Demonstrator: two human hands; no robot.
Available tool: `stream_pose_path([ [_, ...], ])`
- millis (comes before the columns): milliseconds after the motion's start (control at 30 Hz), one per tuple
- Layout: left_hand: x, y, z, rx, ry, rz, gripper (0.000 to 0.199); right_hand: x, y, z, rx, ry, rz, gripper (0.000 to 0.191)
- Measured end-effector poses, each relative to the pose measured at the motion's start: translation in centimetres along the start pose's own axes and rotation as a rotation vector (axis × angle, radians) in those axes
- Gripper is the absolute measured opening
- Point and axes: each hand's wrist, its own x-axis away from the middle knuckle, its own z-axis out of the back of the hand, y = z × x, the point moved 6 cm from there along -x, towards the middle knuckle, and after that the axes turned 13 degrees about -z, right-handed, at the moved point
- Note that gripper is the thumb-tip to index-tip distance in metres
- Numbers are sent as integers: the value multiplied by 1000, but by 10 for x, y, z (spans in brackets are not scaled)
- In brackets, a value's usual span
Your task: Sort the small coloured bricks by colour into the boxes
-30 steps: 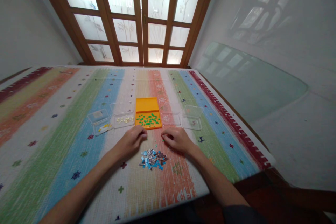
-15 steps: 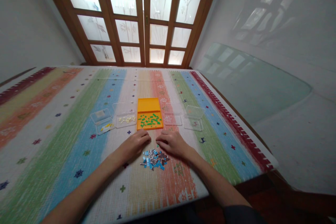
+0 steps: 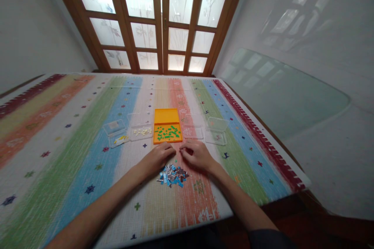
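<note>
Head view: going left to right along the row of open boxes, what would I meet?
Leftmost clear box with yellow pieces, second clear box with pale pieces, orange box with green pieces, third clear box, fourth clear box.

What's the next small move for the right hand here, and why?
I'd probably reach with the right hand for the small loose green piece and place it in the open orange rectangular plastic box: it lies apart from the mixed pile of blue, brown and grey pieces, near that hand, and the box holds green pieces. Whether the hand already holds something, I can't tell.
</note>
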Motion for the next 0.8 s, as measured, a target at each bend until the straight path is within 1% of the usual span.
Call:
stream_pose_path([
  [67, -3, 2, 0, 5, -11, -6, 27, 0, 5, 6, -36, 37, -13, 14],
  [133, -6, 4, -1, -18, -46, -18, 28, 0, 8, 8, -50, 49, -22, 14],
  [267, -11, 9, -7, -150, -153, -77, 25, 1, 8, 8, -40, 56, -23, 14],
  [367, -12, 11, -13, -245, -210, -127, 21, 1, 7, 8, -22, 68, -14, 15],
  [467, -12, 11, -18, -297, -230, -145, 18, 1, 8, 9, -27, 75, -14, 16],
  [533, -11, 9, -18, -305, -221, -129, 19, 1, 9, 10, -36, 79, -15, 16],
  [633, -9, 4, -11, -295, -185, -86, 21, 1, 11, 11, -45, 78, -16, 16],
  [733, -12, -5, 7, -288, -125, -43, 20, 1, 12, 11, -32, 59, -22, 16],
  [800, -16, -15, 21, -298, -101, -12, 19, 1, 12, 10, -11, 15, -15, 16],
])
